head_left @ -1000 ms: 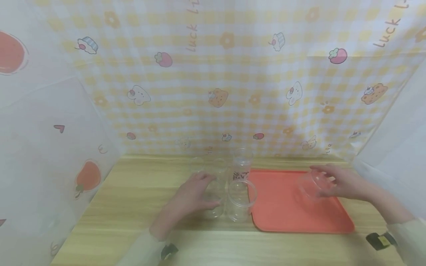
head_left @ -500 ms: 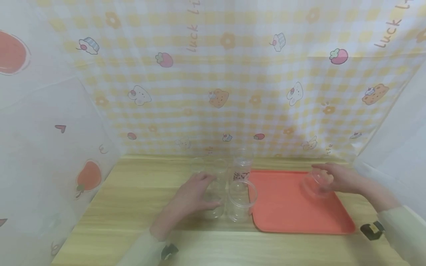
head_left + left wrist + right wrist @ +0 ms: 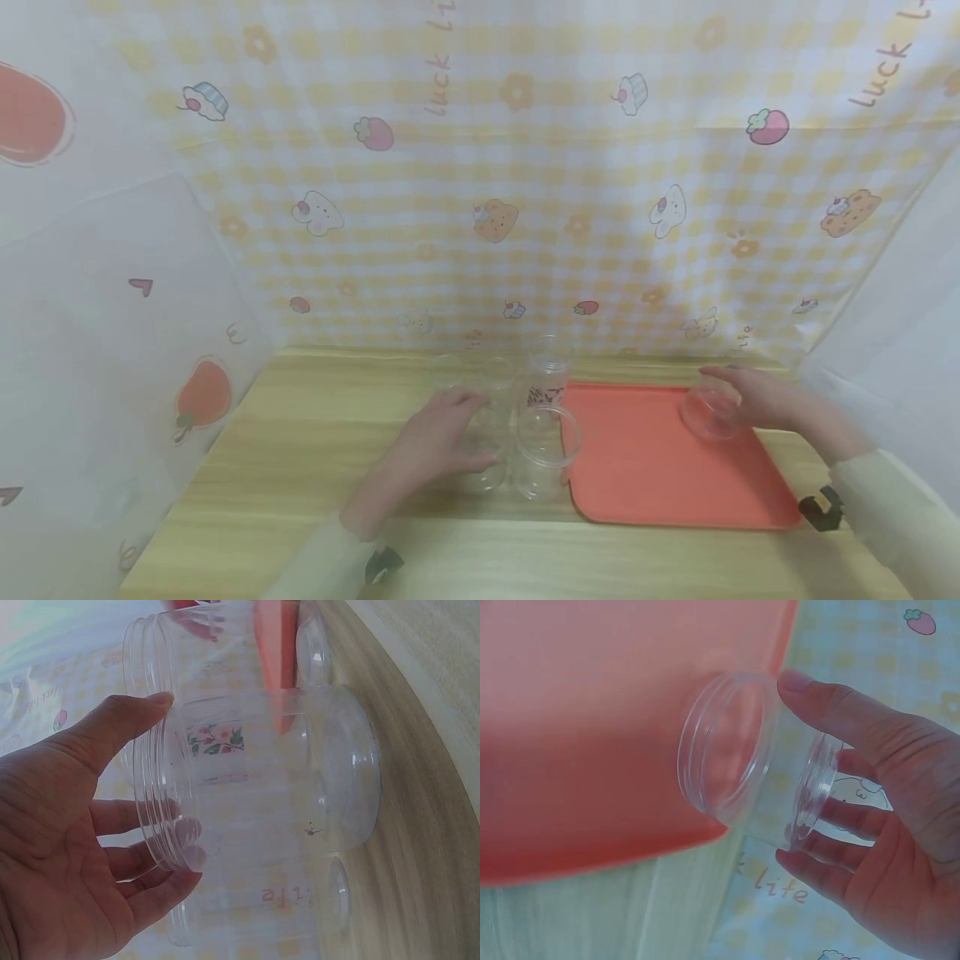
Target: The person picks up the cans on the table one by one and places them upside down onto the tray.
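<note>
In the left wrist view my left hand (image 3: 67, 817) grips a clear plastic jar (image 3: 285, 795) around its threaded rim, thumb on one side and fingers on the other. This jar stands upright on the wooden table. My right hand (image 3: 765, 400) holds a shorter clear plastic jar (image 3: 708, 414) low over the right side of the red tray (image 3: 645, 483). In the right wrist view that short jar (image 3: 780, 780) has its threaded mouth toward the tray and its base toward my palm.
Right of my left hand stands a wide-mouthed clear jar (image 3: 538, 479) beside the tray's left edge. Behind it is a jar with a dark pattern (image 3: 544, 397), and more clear jars (image 3: 447, 372) stand at the back. A checked cloth (image 3: 480, 167) hangs behind the table.
The short jar in my right hand has lowered and levelled out on the tray, and my right forearm has shifted left. My left hand keeps its grip in place.
</note>
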